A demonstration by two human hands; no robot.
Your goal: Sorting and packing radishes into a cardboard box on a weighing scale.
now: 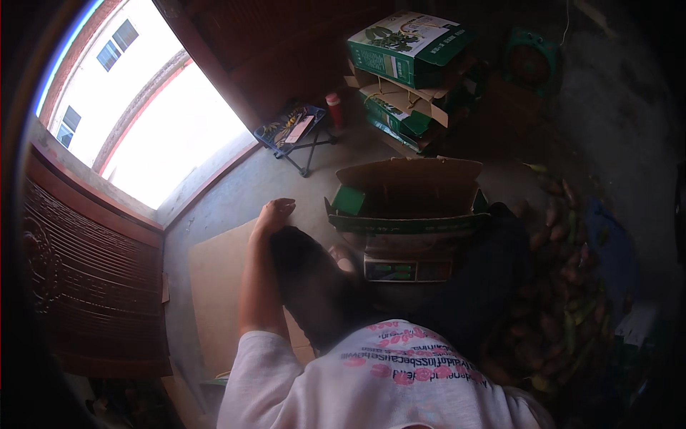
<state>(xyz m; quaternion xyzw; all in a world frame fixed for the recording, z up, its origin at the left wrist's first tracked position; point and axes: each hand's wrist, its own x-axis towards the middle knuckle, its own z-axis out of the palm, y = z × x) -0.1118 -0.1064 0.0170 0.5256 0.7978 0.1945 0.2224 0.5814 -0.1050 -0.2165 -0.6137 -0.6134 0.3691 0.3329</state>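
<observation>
Spreading right of the open carton (411,223) before me is a produce heap (559,234); left of the carton, my left hand (274,214) half-curls, whether pinching anything I cannot tell; my right hand is hidden from view.

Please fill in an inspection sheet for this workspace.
Surface: grey floor, with flat cardboard at left.
Job's things: open carton in front of the seated person, interior dark; panelled device just below it; heaped produce at right, kind unclear.
Clutter: stacked green boxes, loaded folding stool, red bottle.
Hands: left hand by the left knee, fingers bent, nothing visible held; right hand not in view.
Cables: thin pale strand at upper right; cable or string unclear.
Surroundings: carved wooden panel at left, bright doorway.
</observation>
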